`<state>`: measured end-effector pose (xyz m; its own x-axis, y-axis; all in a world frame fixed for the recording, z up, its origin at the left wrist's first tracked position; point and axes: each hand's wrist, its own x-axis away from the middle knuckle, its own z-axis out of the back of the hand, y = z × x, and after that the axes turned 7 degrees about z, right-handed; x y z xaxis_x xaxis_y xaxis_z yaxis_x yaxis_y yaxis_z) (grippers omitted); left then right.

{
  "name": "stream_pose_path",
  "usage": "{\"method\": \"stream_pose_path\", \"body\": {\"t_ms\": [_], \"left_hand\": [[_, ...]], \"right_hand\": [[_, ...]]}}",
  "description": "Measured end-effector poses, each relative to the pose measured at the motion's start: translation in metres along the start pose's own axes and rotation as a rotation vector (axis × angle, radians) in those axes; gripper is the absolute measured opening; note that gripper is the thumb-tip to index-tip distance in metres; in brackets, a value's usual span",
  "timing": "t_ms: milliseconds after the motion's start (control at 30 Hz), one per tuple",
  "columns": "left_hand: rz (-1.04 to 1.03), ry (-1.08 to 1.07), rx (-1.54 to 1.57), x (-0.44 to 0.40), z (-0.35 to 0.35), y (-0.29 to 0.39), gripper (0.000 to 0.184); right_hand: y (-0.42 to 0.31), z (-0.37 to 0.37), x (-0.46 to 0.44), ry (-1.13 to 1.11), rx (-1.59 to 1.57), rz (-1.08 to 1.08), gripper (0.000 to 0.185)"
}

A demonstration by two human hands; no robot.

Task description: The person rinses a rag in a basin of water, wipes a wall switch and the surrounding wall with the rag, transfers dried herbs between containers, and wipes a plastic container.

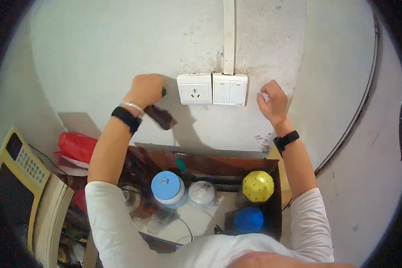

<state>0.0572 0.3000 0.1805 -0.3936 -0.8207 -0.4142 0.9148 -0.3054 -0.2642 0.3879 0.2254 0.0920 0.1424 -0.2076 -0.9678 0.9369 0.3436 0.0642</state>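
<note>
While your left hand holds the dark cloth-like piece left of the wall socket, your right hand sits right of the switch plate.

Left grip is clamped on the piece, which hangs below the fist, blurred; right fingers curl, can't tell if fully together. Step looks like handling the piece at the wall; next move probably calls for a steady hold, care near the socket.

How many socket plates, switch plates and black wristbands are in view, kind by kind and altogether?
Socket plate: 1
Switch plate: 1
Black wristbands: 2, one on each arm
Total: 4
</note>
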Motion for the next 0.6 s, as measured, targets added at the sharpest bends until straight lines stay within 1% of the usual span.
{"method": "stream_pose_path", "body": {"t_ms": [33,100,133,200,267,300,367,400,467,533,600], "left_hand": [[0.007,0.005,-0.005,0.004,-0.008,-0.012,0.022],[0.076,0.359,0.41,0.013,-0.017,-0.028,0.024],[0.125,0.434,0.512,0.007,-0.024,-0.028,0.026],[0.024,0.62,0.688,0.002,-0.024,-0.011,0.029],[-0.055,0.688,0.795,-0.006,-0.026,0.013,0.032],[-0.027,0.7,0.829,-0.011,-0.037,0.026,0.028],[0.132,0.795,1.009,-0.009,-0.056,0.053,0.025],[0.145,0.798,1.028,-0.01,-0.068,0.061,0.025],[0.413,0.931,1.189,-0.008,-0.092,0.075,0.013],[0.454,0.918,1.299,0.009,-0.119,0.093,0.01],[0.497,0.592,1.324,0.031,-0.141,0.099,0.021]], "right_hand": [[-0.001,0.001,0.0,-0.014,0.003,0.0,0.013],[-0.003,-0.001,-0.003,-0.018,0.005,-0.003,0.013],[-0.004,-0.001,-0.003,0.002,0.03,0.026,0.013],[-0.005,-0.003,-0.003,-0.006,0.045,0.076,0.014],[-0.002,-0.009,0.0,0.042,0.051,0.065,0.015],[-0.003,-0.01,0.001,0.018,0.048,0.08,0.015],[-0.003,-0.008,0.0,-0.001,0.054,0.067,0.016],[-0.002,-0.009,-0.001,-0.015,0.062,0.082,0.016],[-0.003,-0.011,-0.001,0.019,0.052,0.096,0.017],[-0.003,-0.011,0.002,-0.015,0.092,0.088,0.017],[-0.005,-0.011,-0.002,-0.029,0.133,0.071,0.017]]}}
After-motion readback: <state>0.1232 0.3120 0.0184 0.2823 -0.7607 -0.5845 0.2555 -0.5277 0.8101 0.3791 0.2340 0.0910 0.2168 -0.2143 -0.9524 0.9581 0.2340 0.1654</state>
